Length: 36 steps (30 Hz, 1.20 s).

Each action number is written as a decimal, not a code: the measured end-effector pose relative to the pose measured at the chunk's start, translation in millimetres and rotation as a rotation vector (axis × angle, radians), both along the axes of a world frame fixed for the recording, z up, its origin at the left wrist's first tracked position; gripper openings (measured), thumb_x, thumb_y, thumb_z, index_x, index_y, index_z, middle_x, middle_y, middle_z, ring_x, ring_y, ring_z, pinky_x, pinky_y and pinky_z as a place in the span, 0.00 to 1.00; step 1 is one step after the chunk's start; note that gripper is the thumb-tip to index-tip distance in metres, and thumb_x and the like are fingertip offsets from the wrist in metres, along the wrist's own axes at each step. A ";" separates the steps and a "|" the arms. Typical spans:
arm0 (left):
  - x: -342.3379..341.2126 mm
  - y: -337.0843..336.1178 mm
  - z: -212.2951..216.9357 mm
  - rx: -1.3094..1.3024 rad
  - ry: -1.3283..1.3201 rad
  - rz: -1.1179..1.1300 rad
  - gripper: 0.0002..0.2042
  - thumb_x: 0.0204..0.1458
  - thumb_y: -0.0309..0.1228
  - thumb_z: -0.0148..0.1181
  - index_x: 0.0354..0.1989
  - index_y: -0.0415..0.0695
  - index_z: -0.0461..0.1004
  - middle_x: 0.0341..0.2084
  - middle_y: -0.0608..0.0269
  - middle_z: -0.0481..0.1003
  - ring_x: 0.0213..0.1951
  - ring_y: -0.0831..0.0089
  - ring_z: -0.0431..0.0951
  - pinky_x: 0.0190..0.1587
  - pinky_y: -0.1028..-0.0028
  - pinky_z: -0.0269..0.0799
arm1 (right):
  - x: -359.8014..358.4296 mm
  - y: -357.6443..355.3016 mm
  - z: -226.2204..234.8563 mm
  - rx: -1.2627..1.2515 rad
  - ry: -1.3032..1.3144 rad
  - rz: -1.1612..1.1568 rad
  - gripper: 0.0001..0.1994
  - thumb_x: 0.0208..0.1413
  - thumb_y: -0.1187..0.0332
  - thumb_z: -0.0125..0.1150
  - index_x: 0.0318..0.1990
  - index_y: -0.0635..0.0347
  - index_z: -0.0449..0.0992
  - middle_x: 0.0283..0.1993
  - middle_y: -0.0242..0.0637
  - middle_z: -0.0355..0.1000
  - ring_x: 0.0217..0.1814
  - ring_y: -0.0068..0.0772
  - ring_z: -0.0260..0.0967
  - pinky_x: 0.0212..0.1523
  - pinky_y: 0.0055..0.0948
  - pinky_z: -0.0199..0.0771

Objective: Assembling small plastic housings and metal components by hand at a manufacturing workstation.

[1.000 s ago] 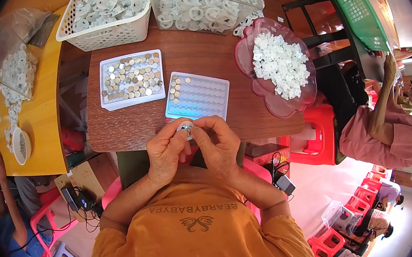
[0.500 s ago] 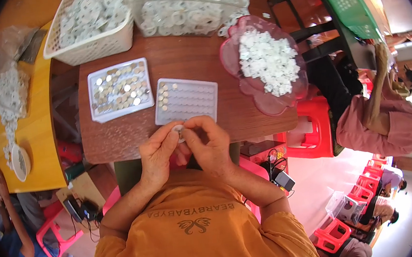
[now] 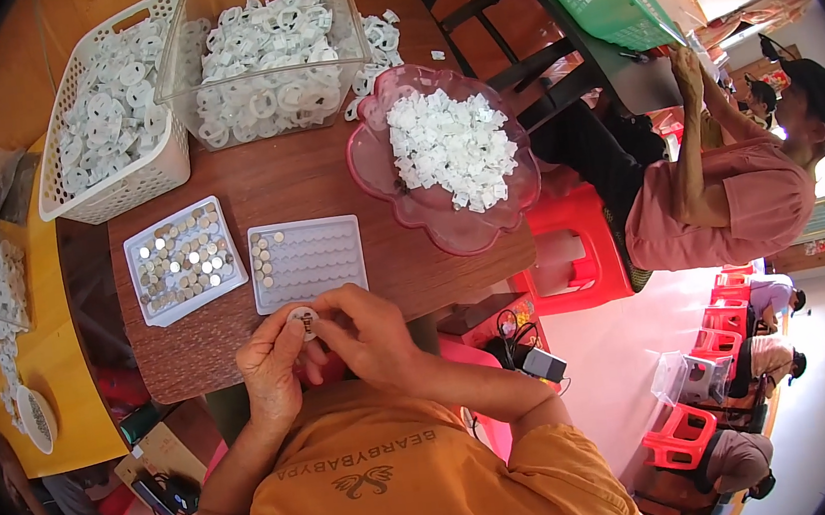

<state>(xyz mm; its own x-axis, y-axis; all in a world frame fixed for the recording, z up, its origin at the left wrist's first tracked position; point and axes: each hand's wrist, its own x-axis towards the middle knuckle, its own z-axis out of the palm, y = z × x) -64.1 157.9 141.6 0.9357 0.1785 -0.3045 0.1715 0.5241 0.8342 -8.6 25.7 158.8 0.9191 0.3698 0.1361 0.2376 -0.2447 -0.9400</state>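
Head view: both hands meet at the near edge of the brown table (image 3: 324, 181), the left hand (image 3: 268, 365) and right hand (image 3: 365, 331) pinching one small round white part (image 3: 305, 321) between their fingertips, clamped from both sides. At twelve o'clock from the part sits a white grid tray (image 3: 318, 262), a few coins in its left columns. At ten o'clock, a second tray of metal discs (image 3: 184, 261). At two o'clock, a pink bowl (image 3: 379, 176) heaped with white pieces.
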 end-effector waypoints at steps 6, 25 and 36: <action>-2.7 11.7 -6.3 -0.026 0.010 -0.036 0.16 0.56 0.35 0.55 0.44 0.34 0.73 0.28 0.60 0.74 0.19 0.78 0.71 0.13 0.83 0.63 | 76.0 -62.7 54.2 -0.328 -0.598 -0.174 0.04 0.47 0.78 0.61 0.32 0.63 0.75 0.28 0.41 0.70 0.29 0.36 0.69 0.29 0.30 0.67; -8.0 6.7 1.9 -0.017 0.019 -0.089 0.14 0.54 0.28 0.56 0.47 0.35 0.71 0.21 0.56 0.75 0.15 0.76 0.70 0.17 0.81 0.66 | 181.7 -60.4 -14.6 -0.995 -0.710 0.001 0.07 0.41 0.70 0.63 0.24 0.64 0.72 0.29 0.45 0.69 0.36 0.47 0.67 0.34 0.40 0.70; 2.8 4.4 2.0 0.022 -0.036 -0.069 0.14 0.53 0.30 0.58 0.46 0.35 0.73 0.19 0.57 0.75 0.16 0.78 0.72 0.19 0.82 0.68 | 185.8 -65.9 -9.8 -1.074 -1.061 0.021 0.03 0.37 0.74 0.55 0.23 0.62 0.69 0.24 0.43 0.68 0.28 0.41 0.68 0.25 0.35 0.71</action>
<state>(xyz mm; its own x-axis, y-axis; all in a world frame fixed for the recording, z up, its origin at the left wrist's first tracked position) -61.2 162.3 143.6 0.9562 0.1197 -0.2670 0.1760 0.4937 0.8516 177.2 -40.2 149.0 0.5642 0.7338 0.3783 0.6841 -0.6721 0.2834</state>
